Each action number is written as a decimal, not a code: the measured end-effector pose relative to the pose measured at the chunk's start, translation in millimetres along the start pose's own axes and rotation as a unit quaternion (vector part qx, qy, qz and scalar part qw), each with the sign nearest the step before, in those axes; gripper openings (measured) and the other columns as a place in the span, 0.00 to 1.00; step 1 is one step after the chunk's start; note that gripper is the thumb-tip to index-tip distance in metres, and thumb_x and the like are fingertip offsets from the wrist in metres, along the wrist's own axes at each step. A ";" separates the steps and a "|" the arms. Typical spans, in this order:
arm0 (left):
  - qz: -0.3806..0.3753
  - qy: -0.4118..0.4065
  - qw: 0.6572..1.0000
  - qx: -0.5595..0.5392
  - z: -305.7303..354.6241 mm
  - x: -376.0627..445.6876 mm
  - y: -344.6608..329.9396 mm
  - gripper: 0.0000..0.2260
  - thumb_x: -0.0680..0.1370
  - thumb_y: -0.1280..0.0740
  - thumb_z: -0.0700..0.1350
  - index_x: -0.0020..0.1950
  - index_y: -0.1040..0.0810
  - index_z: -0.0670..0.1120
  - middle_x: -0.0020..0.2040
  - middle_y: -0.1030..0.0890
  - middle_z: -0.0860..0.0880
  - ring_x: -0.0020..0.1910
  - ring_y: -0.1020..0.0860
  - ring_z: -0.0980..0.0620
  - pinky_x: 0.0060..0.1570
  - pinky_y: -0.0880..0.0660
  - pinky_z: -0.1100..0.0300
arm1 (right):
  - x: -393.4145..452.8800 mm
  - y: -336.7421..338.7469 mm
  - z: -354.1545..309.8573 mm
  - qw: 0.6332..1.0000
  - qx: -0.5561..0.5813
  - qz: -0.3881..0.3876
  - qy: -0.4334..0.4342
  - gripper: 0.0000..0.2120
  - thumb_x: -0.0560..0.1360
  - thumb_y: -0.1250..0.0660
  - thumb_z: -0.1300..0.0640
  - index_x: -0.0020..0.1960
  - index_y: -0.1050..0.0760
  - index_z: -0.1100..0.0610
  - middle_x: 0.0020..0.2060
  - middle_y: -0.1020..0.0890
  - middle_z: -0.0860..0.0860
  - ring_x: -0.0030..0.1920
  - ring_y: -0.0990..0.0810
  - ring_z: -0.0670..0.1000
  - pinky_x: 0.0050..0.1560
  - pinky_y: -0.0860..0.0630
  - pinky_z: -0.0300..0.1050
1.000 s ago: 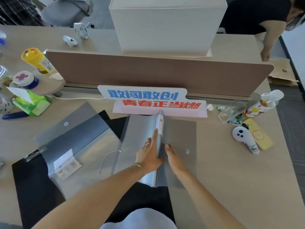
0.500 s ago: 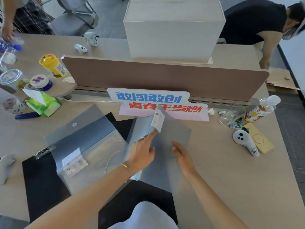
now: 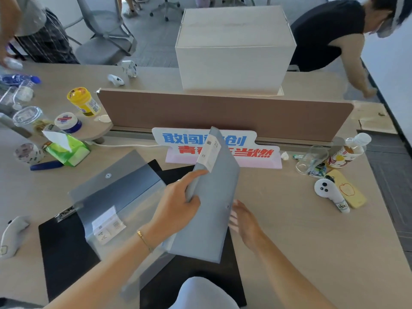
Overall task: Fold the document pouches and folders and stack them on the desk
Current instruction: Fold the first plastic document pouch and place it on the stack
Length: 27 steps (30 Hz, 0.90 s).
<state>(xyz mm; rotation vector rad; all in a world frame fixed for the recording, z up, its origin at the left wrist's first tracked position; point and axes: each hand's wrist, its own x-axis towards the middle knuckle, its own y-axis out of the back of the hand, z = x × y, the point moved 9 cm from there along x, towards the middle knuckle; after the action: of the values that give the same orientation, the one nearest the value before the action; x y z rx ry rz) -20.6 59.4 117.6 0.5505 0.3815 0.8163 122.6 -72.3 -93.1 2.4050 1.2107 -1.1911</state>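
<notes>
My left hand grips a grey document pouch by its left edge and holds it folded shut, tilted up off the desk, its white label near the top. Just right of the pouch's snap button, my right hand hovers with fingers spread, holding nothing. A second grey translucent pouch lies open and flat at the left, its flap up and an A4 sticker showing. It rests partly on a black clipboard. Another black folder lies under the lifted pouch.
A brown divider with a blue-and-red sign bounds the desk's far side. A white controller, a yellow phone, a glass and a bottle sit right. Tissues, jars and another controller sit left. A cardboard box and people stand beyond.
The pouch's left half was swung over and folded shut, then my left hand lifted the folded pouch off the desk. My right hand came off the pouch. The camera tilted up.
</notes>
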 end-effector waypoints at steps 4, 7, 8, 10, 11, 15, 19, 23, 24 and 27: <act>-0.002 -0.021 0.998 -0.057 2.8 -8.0 -5.7 0.31 0.76 0.33 0.29 0.70 0.26 0.59 0.51 0.20 0.59 0.34 0.21 0.55 0.30 0.26 0.64 | -4.4 8.2 2.9 0.994 0.104 -0.019 -0.014 0.15 0.81 0.38 0.51 0.62 0.21 0.56 0.57 0.15 0.53 0.58 0.17 0.56 0.56 0.22 0.52; 0.000 -0.010 0.995 -0.097 -7.0 -6.8 -14.6 0.35 0.76 0.32 0.29 0.75 0.32 0.60 0.60 0.23 0.62 0.45 0.19 0.55 0.37 0.20 0.61 | -9.7 26.4 -4.0 0.991 0.136 -0.013 0.014 0.08 0.79 0.36 0.56 0.56 0.21 0.56 0.52 0.17 0.56 0.47 0.17 0.54 0.44 0.24 0.47; 0.000 0.000 0.994 -0.106 -14.2 -4.6 -19.5 0.36 0.76 0.31 0.30 0.76 0.34 0.60 0.62 0.25 0.64 0.51 0.19 0.57 0.41 0.19 0.62 | -12.2 35.6 -7.7 0.991 0.130 -0.003 0.029 0.05 0.78 0.35 0.59 0.52 0.21 0.54 0.49 0.18 0.56 0.41 0.19 0.52 0.39 0.26 0.44; -0.001 0.031 0.993 -0.113 -32.3 0.8 -30.5 0.38 0.76 0.30 0.32 0.78 0.38 0.61 0.63 0.27 0.65 0.57 0.21 0.59 0.44 0.20 0.67 | -15.7 54.6 -13.5 0.994 0.092 0.016 0.058 0.10 0.75 0.32 0.65 0.50 0.23 0.51 0.44 0.18 0.54 0.35 0.21 0.50 0.33 0.29 0.41; -0.001 0.047 0.993 -0.108 -42.0 3.8 -36.2 0.38 0.77 0.30 0.33 0.79 0.39 0.62 0.62 0.26 0.63 0.57 0.21 0.58 0.45 0.20 0.68 | -18.4 63.4 -18.1 0.994 0.072 0.029 0.076 0.15 0.72 0.30 0.67 0.53 0.23 0.51 0.43 0.17 0.53 0.36 0.20 0.50 0.32 0.28 0.40; -0.009 0.100 0.991 -0.086 -78.7 11.7 -68.2 0.38 0.77 0.28 0.37 0.80 0.40 0.62 0.59 0.22 0.56 0.56 0.20 0.53 0.53 0.18 0.58 | -21.9 95.0 -29.3 0.991 -0.022 0.077 0.110 0.41 0.59 0.26 0.67 0.69 0.28 0.44 0.46 0.16 0.62 0.45 0.17 0.56 0.48 0.19 0.51; -0.025 0.113 0.991 -0.068 -95.1 18.7 -107.8 0.35 0.78 0.29 0.39 0.79 0.39 0.62 0.60 0.26 0.55 0.57 0.24 0.54 0.57 0.19 0.53 | -24.2 124.9 -45.7 0.970 -0.132 0.147 0.141 0.45 0.64 0.26 0.72 0.75 0.34 0.47 0.50 0.19 0.67 0.43 0.18 0.53 0.49 0.21 0.45; -0.046 0.117 0.991 -0.037 -92.1 25.1 -146.0 0.35 0.80 0.32 0.35 0.80 0.40 0.61 0.62 0.30 0.54 0.54 0.26 0.56 0.50 0.23 0.69 | -27.7 137.4 -58.0 0.958 -0.176 0.160 0.160 0.51 0.67 0.28 0.71 0.79 0.46 0.40 0.53 0.22 0.52 0.48 0.18 0.48 0.46 0.21 0.39; -0.051 0.116 0.992 -0.026 -91.6 27.0 -155.5 0.35 0.79 0.32 0.34 0.80 0.39 0.59 0.63 0.31 0.54 0.55 0.26 0.55 0.53 0.22 0.67 | -28.1 139.2 -60.2 0.953 -0.193 0.160 0.169 0.52 0.66 0.27 0.70 0.79 0.47 0.40 0.55 0.23 0.50 0.51 0.19 0.48 0.48 0.19 0.44; -0.072 0.122 0.990 -0.008 -89.4 32.7 -186.5 0.33 0.79 0.33 0.33 0.80 0.37 0.55 0.68 0.32 0.51 0.59 0.25 0.52 0.53 0.23 0.66 | -22.9 153.5 -60.8 0.938 -0.241 0.170 0.183 0.48 0.63 0.26 0.68 0.76 0.38 0.41 0.59 0.25 0.45 0.57 0.21 0.47 0.56 0.20 0.47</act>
<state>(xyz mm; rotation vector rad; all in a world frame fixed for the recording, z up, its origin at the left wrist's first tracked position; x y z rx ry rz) 61.3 8.2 -68.3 0.4044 0.6315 0.7488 264.0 -155.0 -62.4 2.3619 0.9668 -0.3034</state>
